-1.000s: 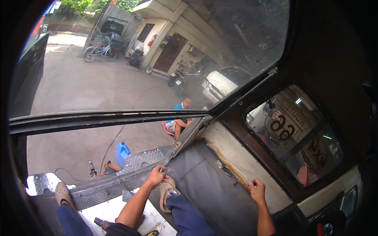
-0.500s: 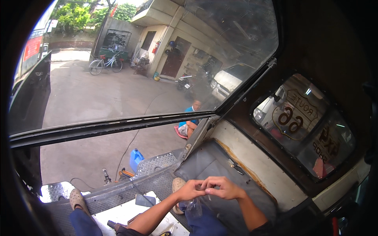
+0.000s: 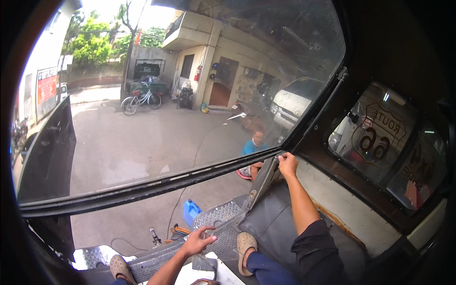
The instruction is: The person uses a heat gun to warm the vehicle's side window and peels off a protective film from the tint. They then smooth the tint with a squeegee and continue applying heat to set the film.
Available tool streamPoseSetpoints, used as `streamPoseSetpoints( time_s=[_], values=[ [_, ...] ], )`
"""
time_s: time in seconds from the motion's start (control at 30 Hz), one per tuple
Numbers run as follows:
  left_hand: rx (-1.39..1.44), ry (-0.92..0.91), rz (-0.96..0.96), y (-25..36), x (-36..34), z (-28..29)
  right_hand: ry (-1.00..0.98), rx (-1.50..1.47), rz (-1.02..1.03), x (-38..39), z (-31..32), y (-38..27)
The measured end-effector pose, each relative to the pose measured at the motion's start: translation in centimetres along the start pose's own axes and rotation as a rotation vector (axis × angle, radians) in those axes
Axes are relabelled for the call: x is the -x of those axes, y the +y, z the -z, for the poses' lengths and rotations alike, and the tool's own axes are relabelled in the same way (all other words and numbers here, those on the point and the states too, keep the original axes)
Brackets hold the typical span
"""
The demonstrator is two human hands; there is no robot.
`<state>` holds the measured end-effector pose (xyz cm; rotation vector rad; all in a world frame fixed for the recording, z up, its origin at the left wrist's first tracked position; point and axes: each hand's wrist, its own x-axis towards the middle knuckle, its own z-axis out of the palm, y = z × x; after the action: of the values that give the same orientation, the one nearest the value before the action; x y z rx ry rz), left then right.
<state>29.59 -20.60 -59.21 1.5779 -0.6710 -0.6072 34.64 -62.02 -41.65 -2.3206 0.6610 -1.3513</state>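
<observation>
My right hand [image 3: 288,165] reaches forward to the lower corner of the window frame [image 3: 269,176]. Its fingers are pinched together against the frame's top; what they hold, if anything, is too small to name. Lower and to the left, my left hand [image 3: 198,241] hovers above the ribbed floor, thumb and forefinger curled round a see-through piece that looks like clear plastic. Beneath that hand, a flat grey piece [image 3: 205,267] lies on a white board [image 3: 225,270].
A black padded seat [image 3: 270,216] lies at the right, below a side window [image 3: 373,128]. Outside the opening are a blue jug [image 3: 191,212], a coiled orange hose [image 3: 180,232] and a metal step plate [image 3: 217,214]. A person in blue [image 3: 254,146] sits beyond the frame.
My hands, together over the seat before, are now apart. The right has gone forward to the frame's corner; the left has moved left over the floor. The view has shifted too.
</observation>
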Motion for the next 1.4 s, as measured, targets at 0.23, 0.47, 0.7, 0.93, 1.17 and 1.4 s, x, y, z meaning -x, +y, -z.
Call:
streamPoseSetpoints(
  time_s=[0.23,0.47,0.7,0.93,1.17,1.4],
  values=[
    [-0.017,0.198,-0.095,-5.3,-0.6,2.1,0.119,-0.053,0.118,-5.4,-4.8,4.6],
    [0.282,0.1,0.183,-9.2,-1.7,0.7,0.303,0.111,0.237,-6.7,-6.5,3.9],
    [0.147,0.012,0.269,-10.6,-2.6,-0.6,0.341,-0.003,0.252,-6.9,-7.1,3.4],
    [0.184,0.007,0.348,-9.9,-3.1,-1.5,0.164,0.203,-0.024,-6.8,-5.5,1.3],
    [0.169,-0.021,0.346,-10.3,-3.5,-2.0,-0.002,0.518,0.025,-6.7,-3.3,-0.2],
    [0.094,-0.046,0.239,-10.2,-3.2,-1.6,-0.072,0.636,0.039,-7.7,-1.7,-1.6]
  ],
)
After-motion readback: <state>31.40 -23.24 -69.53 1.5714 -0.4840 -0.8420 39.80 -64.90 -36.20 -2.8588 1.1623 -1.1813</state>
